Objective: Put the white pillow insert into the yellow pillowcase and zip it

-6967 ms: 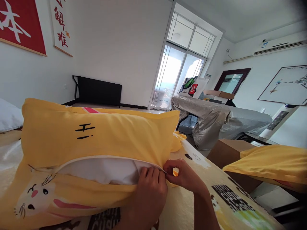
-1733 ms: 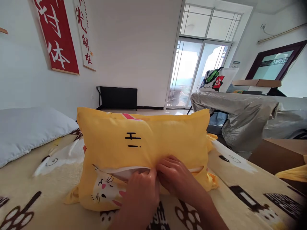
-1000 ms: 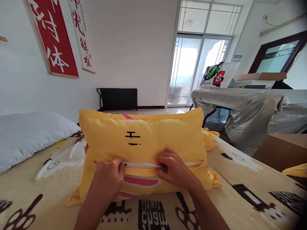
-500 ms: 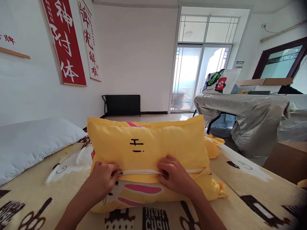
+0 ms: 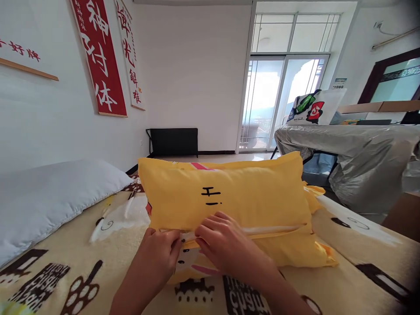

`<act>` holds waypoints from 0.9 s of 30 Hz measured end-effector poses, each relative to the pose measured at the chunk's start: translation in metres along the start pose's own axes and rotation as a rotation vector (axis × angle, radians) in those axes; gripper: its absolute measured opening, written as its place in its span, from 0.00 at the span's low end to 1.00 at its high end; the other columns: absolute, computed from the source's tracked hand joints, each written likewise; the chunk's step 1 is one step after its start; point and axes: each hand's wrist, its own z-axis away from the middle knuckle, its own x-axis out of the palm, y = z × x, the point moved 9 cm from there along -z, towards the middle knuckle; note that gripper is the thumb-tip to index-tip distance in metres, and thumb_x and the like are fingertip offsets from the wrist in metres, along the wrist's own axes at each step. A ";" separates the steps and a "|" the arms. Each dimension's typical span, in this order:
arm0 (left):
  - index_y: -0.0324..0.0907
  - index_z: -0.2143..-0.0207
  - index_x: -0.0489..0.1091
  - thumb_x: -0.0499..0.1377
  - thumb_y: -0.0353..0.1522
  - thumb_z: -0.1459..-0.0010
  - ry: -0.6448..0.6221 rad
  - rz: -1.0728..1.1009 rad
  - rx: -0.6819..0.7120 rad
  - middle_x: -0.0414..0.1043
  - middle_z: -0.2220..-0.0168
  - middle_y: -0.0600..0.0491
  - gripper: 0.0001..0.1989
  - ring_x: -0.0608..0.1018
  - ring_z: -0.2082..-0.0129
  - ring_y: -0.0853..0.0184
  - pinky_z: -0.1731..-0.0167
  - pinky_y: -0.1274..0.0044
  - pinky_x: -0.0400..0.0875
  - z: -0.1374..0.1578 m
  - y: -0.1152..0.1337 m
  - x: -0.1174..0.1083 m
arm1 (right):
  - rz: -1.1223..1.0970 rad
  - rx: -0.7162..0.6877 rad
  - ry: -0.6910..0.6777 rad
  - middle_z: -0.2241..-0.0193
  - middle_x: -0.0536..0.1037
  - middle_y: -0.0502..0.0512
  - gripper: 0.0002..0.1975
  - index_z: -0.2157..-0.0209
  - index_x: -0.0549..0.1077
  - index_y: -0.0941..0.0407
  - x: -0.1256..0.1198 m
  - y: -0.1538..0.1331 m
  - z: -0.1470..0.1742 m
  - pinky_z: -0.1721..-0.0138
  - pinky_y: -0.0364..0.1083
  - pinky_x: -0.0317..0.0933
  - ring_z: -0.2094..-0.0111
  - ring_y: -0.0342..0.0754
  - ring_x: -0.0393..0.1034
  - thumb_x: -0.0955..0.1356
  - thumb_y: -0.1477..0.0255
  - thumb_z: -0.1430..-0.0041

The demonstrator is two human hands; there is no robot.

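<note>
A stuffed yellow pillowcase (image 5: 256, 192) stands on its side in front of me, with black lettering and a printed rabbit face low on it. Across its front runs a pale zipper (image 5: 275, 229), with a small dark slider showing between my hands. At the zipper's left end, my left hand (image 5: 160, 253) is closed, pinching the pillowcase fabric. My right hand (image 5: 226, 245) is closed too, its thumb and fingers on the zipper edge just right of the slider. Its fingertips are partly hidden.
A patterned beige blanket (image 5: 121, 262) lies under the pillow. To the left is a white pillow (image 5: 59, 197). Behind at right stands a table draped in silver plastic (image 5: 367, 162), bearing a printed bag (image 5: 318, 107) and boxes. A cardboard box (image 5: 403, 218) sits at the right edge.
My right hand has moved left along the zipper, close to my left hand. The left hand stays at the zipper's left end. The view has turned slightly left.
</note>
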 end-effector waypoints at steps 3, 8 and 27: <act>0.43 0.75 0.66 0.41 0.33 0.37 -0.001 0.029 -0.010 0.72 0.74 0.54 0.19 0.71 0.71 0.64 0.62 0.71 0.55 -0.002 -0.007 0.002 | -0.028 0.025 0.000 0.71 0.72 0.50 0.06 0.72 0.65 0.56 0.027 -0.012 -0.019 0.65 0.44 0.52 0.69 0.44 0.63 0.66 0.79 0.46; 0.43 0.76 0.65 0.41 0.32 0.38 -0.014 -0.044 -0.042 0.73 0.73 0.53 0.18 0.70 0.71 0.63 0.60 0.68 0.53 -0.011 -0.015 0.008 | -0.006 0.015 0.087 0.68 0.72 0.52 0.07 0.71 0.67 0.56 0.057 -0.004 -0.017 0.63 0.46 0.50 0.66 0.47 0.61 0.65 0.82 0.46; 0.46 0.72 0.72 0.47 0.36 0.39 0.081 -0.056 -0.162 0.76 0.65 0.53 0.16 0.70 0.56 0.58 0.57 0.62 0.47 -0.015 -0.046 -0.006 | -0.041 -0.030 0.354 0.83 0.69 0.48 0.09 0.73 0.69 0.55 0.058 -0.004 -0.015 0.66 0.46 0.46 0.74 0.45 0.58 0.63 0.73 0.38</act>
